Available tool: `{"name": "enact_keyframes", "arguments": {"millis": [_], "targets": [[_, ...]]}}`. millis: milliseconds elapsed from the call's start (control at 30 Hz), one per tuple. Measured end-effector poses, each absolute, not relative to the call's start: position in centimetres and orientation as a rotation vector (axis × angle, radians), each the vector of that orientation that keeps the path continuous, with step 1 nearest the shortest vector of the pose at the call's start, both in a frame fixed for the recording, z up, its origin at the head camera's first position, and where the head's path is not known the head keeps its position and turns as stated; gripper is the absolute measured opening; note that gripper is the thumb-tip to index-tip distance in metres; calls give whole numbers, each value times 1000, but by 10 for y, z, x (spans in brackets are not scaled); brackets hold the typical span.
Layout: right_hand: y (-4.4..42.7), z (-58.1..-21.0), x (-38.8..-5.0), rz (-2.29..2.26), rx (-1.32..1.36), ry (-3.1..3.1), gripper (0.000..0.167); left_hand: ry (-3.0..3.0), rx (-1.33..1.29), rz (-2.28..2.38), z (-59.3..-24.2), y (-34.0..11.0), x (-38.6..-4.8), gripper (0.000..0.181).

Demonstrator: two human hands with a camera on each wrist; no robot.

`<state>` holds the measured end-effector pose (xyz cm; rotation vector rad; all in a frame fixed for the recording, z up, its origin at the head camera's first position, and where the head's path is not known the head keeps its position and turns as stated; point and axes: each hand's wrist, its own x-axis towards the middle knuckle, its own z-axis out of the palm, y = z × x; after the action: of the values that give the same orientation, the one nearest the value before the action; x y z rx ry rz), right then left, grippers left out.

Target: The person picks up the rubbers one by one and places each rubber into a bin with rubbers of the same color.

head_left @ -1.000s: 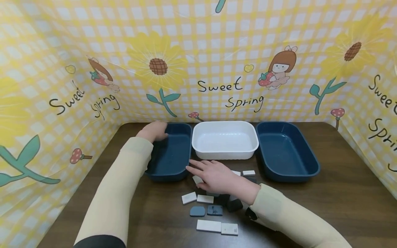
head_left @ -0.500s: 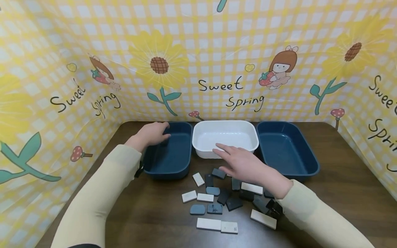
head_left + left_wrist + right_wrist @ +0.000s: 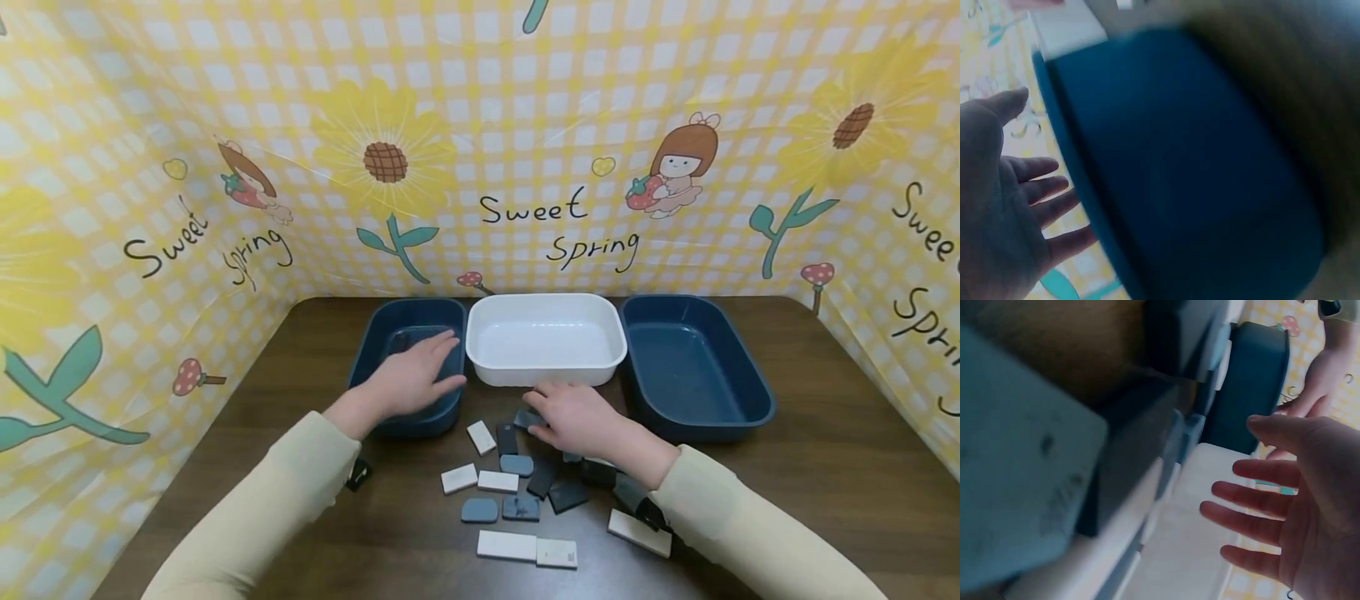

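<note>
My left hand (image 3: 408, 375) is over the left blue tray (image 3: 367, 429), fingers extended; in the left wrist view nothing lies between its spread fingers. A dark patch (image 3: 408, 337) inside that tray is too unclear to identify. My right hand (image 3: 577, 417) hovers above a scatter of small flat blocks, fingertips close to a dark grey block (image 3: 527, 419). In the right wrist view its palm (image 3: 1329, 525) and fingers hold nothing. White blocks (image 3: 459, 478), grey-blue blocks (image 3: 479, 509) and black blocks (image 3: 567, 497) lie on the table, some hidden under the right hand and wrist.
A white tray (image 3: 546, 375) stands between the left tray and another blue tray (image 3: 697, 429) on the right. A patterned yellow cloth (image 3: 525, 125) hangs behind and at both sides of the brown table (image 3: 825, 500).
My left hand has moved right and nearer from the left tray's far-left edge to above its near part. The right hand went right to the white tray's front, then slightly back left and lower.
</note>
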<state>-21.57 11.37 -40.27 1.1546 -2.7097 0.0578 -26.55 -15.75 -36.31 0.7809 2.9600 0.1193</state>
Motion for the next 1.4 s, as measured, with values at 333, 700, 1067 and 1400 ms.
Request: {"name": "enact_keyframes", "arguments": {"millis": [333,700,1067,1400], "targets": [[100,-409,-219,-92,1045,-2934,38,2873,745,107,-384,-141,-255,93],[86,-414,-219,-200,1046,-2825,28,2892,714,146,-395,-142,-251,95],[86,-410,-221,-94,1048,-2884,22,2919,726,112,-398,-141,-253,96],[90,-385,-224,120,1076,-2936,18,2953,738,165,-402,-142,-254,95]]}}
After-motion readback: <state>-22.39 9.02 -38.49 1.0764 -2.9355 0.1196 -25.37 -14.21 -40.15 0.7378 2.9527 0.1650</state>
